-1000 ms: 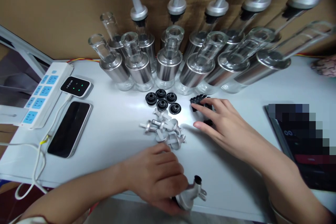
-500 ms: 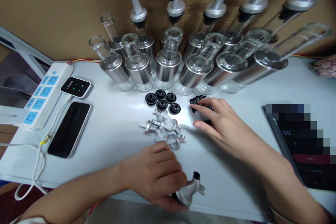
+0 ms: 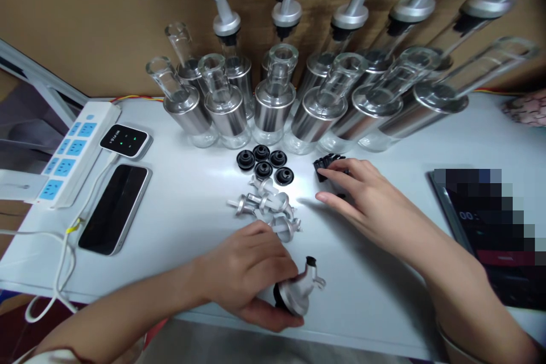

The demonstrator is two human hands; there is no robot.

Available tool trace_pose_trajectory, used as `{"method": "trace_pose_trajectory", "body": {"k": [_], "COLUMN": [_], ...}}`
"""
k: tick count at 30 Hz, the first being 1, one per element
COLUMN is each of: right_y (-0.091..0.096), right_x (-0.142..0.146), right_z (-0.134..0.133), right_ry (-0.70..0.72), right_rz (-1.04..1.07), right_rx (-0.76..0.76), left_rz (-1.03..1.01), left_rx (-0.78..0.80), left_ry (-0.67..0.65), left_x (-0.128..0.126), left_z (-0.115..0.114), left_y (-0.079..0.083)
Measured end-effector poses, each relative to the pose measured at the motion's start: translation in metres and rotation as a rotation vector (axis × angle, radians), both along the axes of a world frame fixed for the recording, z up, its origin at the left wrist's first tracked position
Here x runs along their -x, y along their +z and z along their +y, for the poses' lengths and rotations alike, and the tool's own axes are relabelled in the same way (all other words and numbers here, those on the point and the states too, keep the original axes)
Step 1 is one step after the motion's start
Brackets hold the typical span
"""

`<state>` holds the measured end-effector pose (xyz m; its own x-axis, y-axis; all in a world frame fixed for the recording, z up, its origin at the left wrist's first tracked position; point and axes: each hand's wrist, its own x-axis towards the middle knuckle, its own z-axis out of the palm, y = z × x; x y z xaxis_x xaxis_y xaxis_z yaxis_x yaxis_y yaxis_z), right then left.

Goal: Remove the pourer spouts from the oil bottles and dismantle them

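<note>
White tabletop set against a brown cardboard backdrop.

At 12 o'clock stand two rows of clear glass bottles with steel sleeves. The rear row carries fitted silver pourers. The front row has open necks. The glass reads clear through, and the bottles look empty.

Just in front of the bottles, five black round seals lie in a tight cluster. Toward 6 o'clock from them lies a heap of loose silver spouts.

The left hand, at 6 o'clock near the front edge, is curled shut around one pourer spout. The spout's black-tipped nozzle points up toward 1 o'clock, and its base is held against the palm.

The right hand, at 3 o'clock of the heap, has fingers extended and thumb apart. Its fingertips rest on a small pile of black plastic parts. Whether one is pinched beneath them cannot be told.

At 9 o'clock lie a power strip, a small black device with lit indicators and a dark phone. At 3 o'clock, a blurred screen lies on the surface.
</note>
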<state>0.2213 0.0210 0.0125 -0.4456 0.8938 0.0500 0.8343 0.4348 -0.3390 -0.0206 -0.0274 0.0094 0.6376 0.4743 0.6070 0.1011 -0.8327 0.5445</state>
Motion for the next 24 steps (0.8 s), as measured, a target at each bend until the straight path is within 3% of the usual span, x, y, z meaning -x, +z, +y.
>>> {"method": "trace_pose_trajectory", "body": {"k": [8, 17, 21, 24], "right_y": [0.001, 0.004, 0.012, 0.018], "right_x": [0.001, 0.002, 0.0, -0.006], "right_z": [0.0, 0.0, 0.002, 0.002], "right_ry": [0.021, -0.001, -0.101, -0.287], "right_rz": [-0.014, 0.047, 0.103, 0.108], "right_rx": [-0.034, -0.11, -0.144, -0.172], "left_rz": [0.037, 0.053, 0.039, 0.046], "left_rx": [-0.092, -0.053, -0.063, -0.06], "left_ry": [0.031, 0.129, 0.152, 0.16], "left_x": [0.001, 0.006, 0.006, 0.005], "left_z": [0.001, 0.003, 0.003, 0.003], "left_y": [0.001, 0.007, 0.006, 0.005]}}
